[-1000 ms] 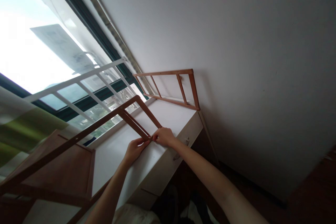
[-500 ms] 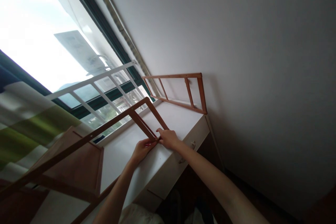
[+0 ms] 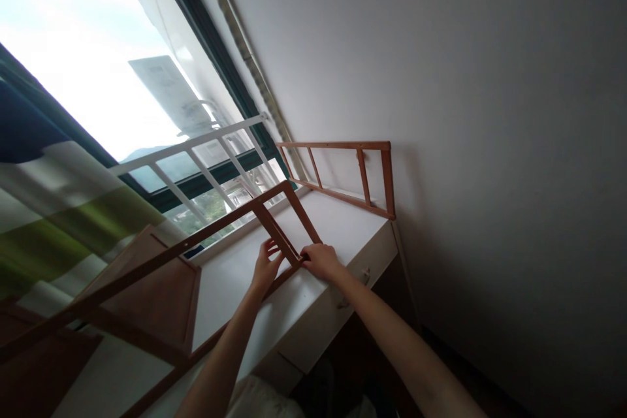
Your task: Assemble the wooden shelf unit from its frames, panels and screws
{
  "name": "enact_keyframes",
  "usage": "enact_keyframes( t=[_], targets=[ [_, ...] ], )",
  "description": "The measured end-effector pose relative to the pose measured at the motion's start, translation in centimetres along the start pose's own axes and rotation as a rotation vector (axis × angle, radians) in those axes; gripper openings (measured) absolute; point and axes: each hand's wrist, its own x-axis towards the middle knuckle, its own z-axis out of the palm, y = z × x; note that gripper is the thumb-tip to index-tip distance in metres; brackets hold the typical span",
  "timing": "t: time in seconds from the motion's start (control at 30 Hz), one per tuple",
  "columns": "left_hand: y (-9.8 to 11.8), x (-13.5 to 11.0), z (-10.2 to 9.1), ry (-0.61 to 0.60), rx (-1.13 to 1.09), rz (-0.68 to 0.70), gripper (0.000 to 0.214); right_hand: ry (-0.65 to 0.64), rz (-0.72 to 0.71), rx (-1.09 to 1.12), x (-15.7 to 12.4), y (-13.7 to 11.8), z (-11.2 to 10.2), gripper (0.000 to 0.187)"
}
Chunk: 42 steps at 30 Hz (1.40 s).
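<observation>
A long brown wooden frame [image 3: 225, 225] stands tilted over a white tabletop [image 3: 232, 287], its near rail low and its other rail raised toward the window. Close to its right end, a crossbar [image 3: 275, 234] joins the two rails. My right hand [image 3: 322, 261] is closed on the low rail where the crossbar meets it. Just left of that joint is my left hand [image 3: 267, 266], its fingers apart beside the crossbar; whether they touch the wood I cannot tell. A brown panel [image 3: 151, 290] fills part of the frame further left.
A second wooden frame [image 3: 389, 179] stands at the tabletop's far end against the white wall [image 3: 490, 111]. Behind are a white window railing [image 3: 196, 147] and a striped curtain [image 3: 73, 215]. Drawer fronts with handles [image 3: 366, 275] face me below the top.
My left hand has let go of the low rail and moved up and left, its fingers now spread. My right hand stays at the joint. The view has shifted slightly.
</observation>
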Motion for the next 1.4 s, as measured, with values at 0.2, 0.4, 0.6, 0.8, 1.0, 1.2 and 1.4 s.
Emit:
enact_keyframes(
  t=[0.2,0.4,0.6,0.8,1.0,1.2,1.4],
  targets=[
    [0.6,0.2,1.1,-0.018,0.034,0.035,0.042,0.003,0.001,-0.008,-0.1,-0.2,-0.1,0.027],
    [0.6,-0.2,1.4,-0.050,0.157,0.026,0.020,-0.003,0.007,-0.021,0.0,-0.4,-0.1,0.025],
    [1.1,-1.1,0.7,-0.133,0.338,0.050,0.017,-0.005,0.004,-0.030,0.2,-0.4,0.1,0.025],
    [1.6,-2.8,0.0,-0.247,0.516,0.068,0.031,-0.003,-0.011,-0.023,0.3,-0.2,0.3,0.025],
    [2.5,-4.9,-0.3,-0.266,0.692,0.045,0.031,-0.001,-0.029,-0.011,0.2,-0.1,0.6,0.024],
    [2.9,-8.3,-1.7,-0.195,0.778,0.086,0.041,0.004,-0.032,0.005,0.3,0.1,0.8,0.024],
    [2.4,-10.2,-2.8,-0.073,0.780,0.097,0.038,-0.015,-0.031,0.008,0.3,0.0,0.8,0.024]
  ],
)
